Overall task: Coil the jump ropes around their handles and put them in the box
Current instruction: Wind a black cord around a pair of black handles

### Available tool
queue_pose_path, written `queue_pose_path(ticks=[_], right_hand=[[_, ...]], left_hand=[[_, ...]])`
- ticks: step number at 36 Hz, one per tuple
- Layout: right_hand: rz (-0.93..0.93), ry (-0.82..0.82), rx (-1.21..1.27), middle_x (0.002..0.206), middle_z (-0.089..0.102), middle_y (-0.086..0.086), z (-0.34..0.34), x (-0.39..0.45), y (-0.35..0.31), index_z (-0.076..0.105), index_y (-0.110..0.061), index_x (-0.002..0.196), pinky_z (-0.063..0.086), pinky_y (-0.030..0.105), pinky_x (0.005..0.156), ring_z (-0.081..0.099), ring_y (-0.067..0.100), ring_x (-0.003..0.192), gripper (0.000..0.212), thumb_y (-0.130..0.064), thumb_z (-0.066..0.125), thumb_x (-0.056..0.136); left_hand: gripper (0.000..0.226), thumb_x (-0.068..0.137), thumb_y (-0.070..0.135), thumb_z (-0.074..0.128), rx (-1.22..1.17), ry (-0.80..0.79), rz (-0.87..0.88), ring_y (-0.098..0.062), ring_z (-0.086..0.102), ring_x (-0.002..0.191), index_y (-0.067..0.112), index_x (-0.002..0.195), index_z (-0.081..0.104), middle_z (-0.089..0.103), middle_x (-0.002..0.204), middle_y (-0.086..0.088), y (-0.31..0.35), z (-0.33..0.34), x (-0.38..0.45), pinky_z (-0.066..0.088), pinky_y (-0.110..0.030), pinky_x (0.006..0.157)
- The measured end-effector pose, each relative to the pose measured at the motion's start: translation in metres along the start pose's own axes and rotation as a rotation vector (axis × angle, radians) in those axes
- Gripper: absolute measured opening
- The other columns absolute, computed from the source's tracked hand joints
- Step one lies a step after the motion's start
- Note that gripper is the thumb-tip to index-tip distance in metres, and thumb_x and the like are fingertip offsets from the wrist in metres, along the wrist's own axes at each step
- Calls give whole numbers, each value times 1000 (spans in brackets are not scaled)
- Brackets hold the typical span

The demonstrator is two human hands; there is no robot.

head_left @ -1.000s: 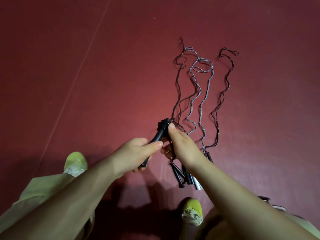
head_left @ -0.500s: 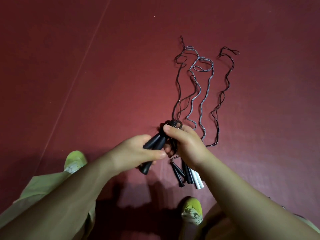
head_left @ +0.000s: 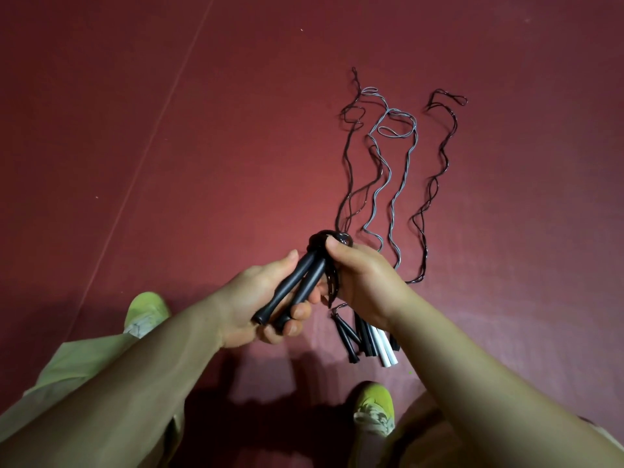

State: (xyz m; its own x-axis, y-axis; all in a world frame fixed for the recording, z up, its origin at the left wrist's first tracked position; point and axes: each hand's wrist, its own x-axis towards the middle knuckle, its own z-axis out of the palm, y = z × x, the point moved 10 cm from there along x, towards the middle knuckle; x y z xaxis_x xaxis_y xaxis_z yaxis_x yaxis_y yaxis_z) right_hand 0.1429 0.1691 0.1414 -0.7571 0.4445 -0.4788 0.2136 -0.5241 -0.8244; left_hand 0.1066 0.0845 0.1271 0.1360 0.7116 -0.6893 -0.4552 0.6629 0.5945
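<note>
While your left hand (head_left: pixel 256 298) is gripping the two black handles (head_left: pixel 297 285) above the floor (head_left: pixel 169 146), your right hand (head_left: pixel 361 275) is pinching the springy, kink-prone cord (head_left: pixel 332 238) at their tops; the handles are looking light and rigid, so be keeping hold there.

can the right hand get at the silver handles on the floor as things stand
Probably not right away. The right hand is close, almost over the silver handles, and nothing lies on them, but its fingers are pinching the black rope coiled on the black handles held by the left hand.
</note>
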Motion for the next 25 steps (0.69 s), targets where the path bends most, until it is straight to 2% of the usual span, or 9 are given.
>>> queue_pose_path(ticks=[4,7,10,13,15,17,20,23,25], right_hand=[[74,52,-29,69,62,6,-5,-2,7,61,-5,89,50,20,56,59,12,55,25,-21,44,101],[127,78,-78,75,65,8,-7,-3,13,62,-7,91,51,20,56,62,14,61,26,-23,45,102],[165,99,-140,79,65,12,-9,-5,16,61,-5,87,52,21,56,62,17,62,32,-28,44,102],[176,127,-187,72,65,10,-11,-6,16,58,-6,83,50,26,59,61,20,60,34,-31,45,101],[185,144,-255,65,65,8,-14,-6,17,58,-7,82,47,29,60,62,23,59,36,-34,45,101],[171,158,-356,59,64,6,-17,-5,17,60,-6,79,47,28,61,62,23,58,41,-37,44,101],[132,178,-460,49,59,3,-20,-4,14,61,-7,72,46,28,61,62,21,54,47,-38,43,102],[161,167,-412,51,57,2,-17,-4,19,61,-5,76,47,26,56,58,19,49,48,-41,42,101],[232,148,-362,56,56,3,-14,-4,28,62,-5,82,46,24,51,56,18,47,53,-49,40,99]], left_hand=[[60,96,56,29,173,177,80,-18,49,45,8,82,63,52,56,-2,5,-19,4,17,-22,45],[59,99,51,27,324,267,139,-17,50,44,7,83,63,53,54,0,12,-26,4,23,-20,42],[56,101,44,27,360,326,193,-15,48,40,3,82,61,52,52,0,17,-31,5,35,-18,39],[61,98,55,31,457,387,226,-17,49,45,5,77,60,52,51,2,20,-38,7,43,-27,51],[65,84,62,27,573,442,249,-19,51,48,7,76,60,53,49,4,23,-44,6,45,-34,60],[61,79,64,26,650,494,264,-22,53,53,14,75,61,55,54,4,26,-49,3,48,-39,67],[50,93,58,30,782,570,274,-26,54,69,19,73,55,55,67,1,31,-52,-2,48,-44,78],[43,96,53,28,1030,662,270,-29,56,84,20,78,48,56,76,1,41,-49,-11,46,-38,76],[41,96,55,27,1189,722,266,-30,58,91,23,91,52,61,85,1,47,-47,-17,43,-35,73]])
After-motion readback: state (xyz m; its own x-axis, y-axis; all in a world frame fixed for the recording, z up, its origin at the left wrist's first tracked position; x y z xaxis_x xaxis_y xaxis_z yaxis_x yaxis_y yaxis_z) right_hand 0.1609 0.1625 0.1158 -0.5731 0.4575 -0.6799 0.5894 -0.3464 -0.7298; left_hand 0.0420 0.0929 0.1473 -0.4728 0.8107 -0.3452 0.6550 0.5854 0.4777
